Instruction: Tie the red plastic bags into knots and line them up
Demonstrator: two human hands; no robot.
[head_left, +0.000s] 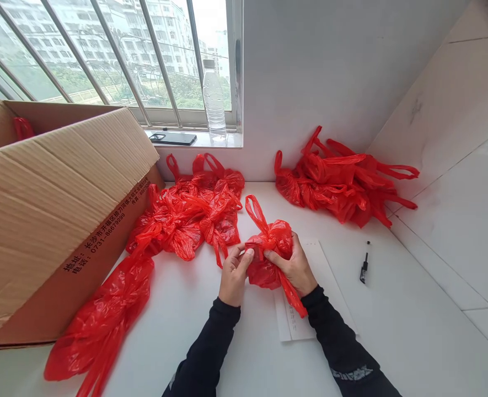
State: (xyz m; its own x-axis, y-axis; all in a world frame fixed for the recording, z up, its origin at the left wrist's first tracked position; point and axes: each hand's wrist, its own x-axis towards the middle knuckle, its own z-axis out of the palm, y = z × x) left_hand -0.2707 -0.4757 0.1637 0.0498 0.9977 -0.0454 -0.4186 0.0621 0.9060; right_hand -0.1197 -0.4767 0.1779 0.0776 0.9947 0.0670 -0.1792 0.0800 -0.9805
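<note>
A knotted red plastic bag (279, 234) is held between my two hands above the white surface, one handle loop pointing up and a tail hanging down. My left hand (234, 275) pinches the bag's left side between thumb and fingers. Around its right side my right hand (296, 268) is closed, thumb in front. What the bag contains cannot be made out. Partly under the bag and my right forearm lies a white paper pad (318, 275) with handwriting. Close to my left hand is a cluster of tied red bags (186, 215).
An open cardboard box (70, 209) stands at left, with a large red bag (107, 309) before it. More red bags (338, 182) are heaped at the back right. An uncapped black marker (364, 269) lies at right. A water bottle (214, 105) and phone (173, 139) occupy the windowsill.
</note>
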